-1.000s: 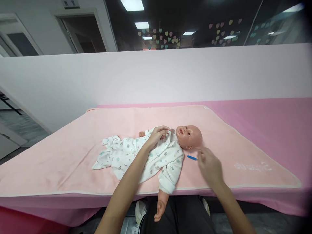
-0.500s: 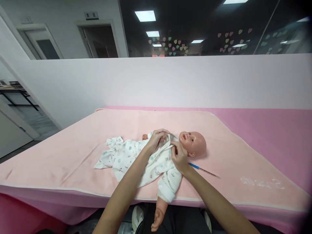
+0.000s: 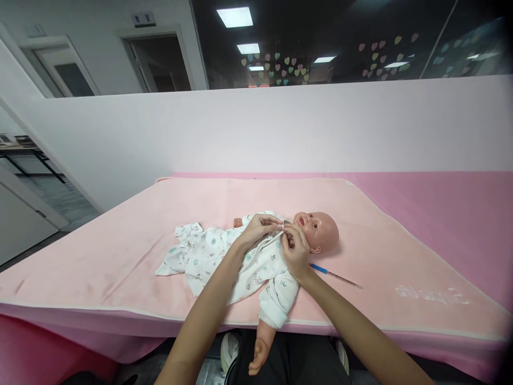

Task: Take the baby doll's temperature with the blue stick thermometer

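A baby doll (image 3: 326, 233) lies on its back, head to the right, dressed in a white printed romper (image 3: 218, 246). At the romper's neckline, my left hand (image 3: 262, 227) pinches the front edge of the cloth. My right hand (image 3: 295, 248) also pinches the collar edge, close by the doll's chin, and the fingertips of both hands nearly meet. What exactly lies between the fingertips is too small to make out. One doll arm hangs over the table's front edge. By my right wrist lies a thin rod with a blue handle (image 3: 319, 268).
A peach blanket (image 3: 120, 224) with a white border covers the table, over a pink cloth (image 3: 449, 214). Behind it rises a white wall (image 3: 280, 133) with a dark window above. A red surface (image 3: 48, 353) sits at lower left.
My hands have come together at the collar, the left moving slightly right and the right slightly up. The lifted collar flap is now drawn closer to the other edge.
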### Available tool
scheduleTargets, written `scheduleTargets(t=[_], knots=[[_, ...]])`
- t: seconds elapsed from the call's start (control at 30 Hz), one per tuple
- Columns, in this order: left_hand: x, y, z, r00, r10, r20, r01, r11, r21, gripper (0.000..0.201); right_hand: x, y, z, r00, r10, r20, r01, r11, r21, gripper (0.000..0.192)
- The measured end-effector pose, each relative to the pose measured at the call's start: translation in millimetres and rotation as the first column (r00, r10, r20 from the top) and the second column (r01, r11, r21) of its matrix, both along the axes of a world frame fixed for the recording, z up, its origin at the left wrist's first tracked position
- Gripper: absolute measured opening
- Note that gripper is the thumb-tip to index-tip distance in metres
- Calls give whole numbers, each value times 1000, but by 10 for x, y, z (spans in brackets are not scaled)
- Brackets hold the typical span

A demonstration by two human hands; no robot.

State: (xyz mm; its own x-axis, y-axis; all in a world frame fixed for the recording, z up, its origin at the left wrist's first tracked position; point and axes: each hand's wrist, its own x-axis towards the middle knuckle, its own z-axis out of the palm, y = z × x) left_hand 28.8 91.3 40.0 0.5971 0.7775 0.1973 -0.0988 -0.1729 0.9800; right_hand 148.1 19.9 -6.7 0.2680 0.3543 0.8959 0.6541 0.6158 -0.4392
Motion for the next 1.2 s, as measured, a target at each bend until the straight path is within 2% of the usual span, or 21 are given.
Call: scheduleTargets(t=[0.2, 0.43, 0.63, 0.97, 1.2], knots=[[-13, -29, 39, 1000, 11, -25, -11, 1000, 5, 33, -1, 5, -18, 999, 35, -10, -36, 999, -18, 21], [-17, -62, 82, 997, -59, -47, 61, 997, 51, 29, 13, 13, -42, 999, 47, -5, -47, 999, -27, 20], [-69, -24, 51, 983, -156, -96, 164, 983, 81, 47, 16, 3, -14, 999, 46, 10, -46, 998, -40, 20], [-54, -26, 4, 995, 21, -102, -7, 990, 140, 25, 13, 6, -65, 999, 37, -24, -39, 997, -69, 15], [-55, -33, 21, 988, 66, -139, -42, 984, 173, 23, 8, 17, -65, 1000, 9, -12, -10, 997, -74, 13]])
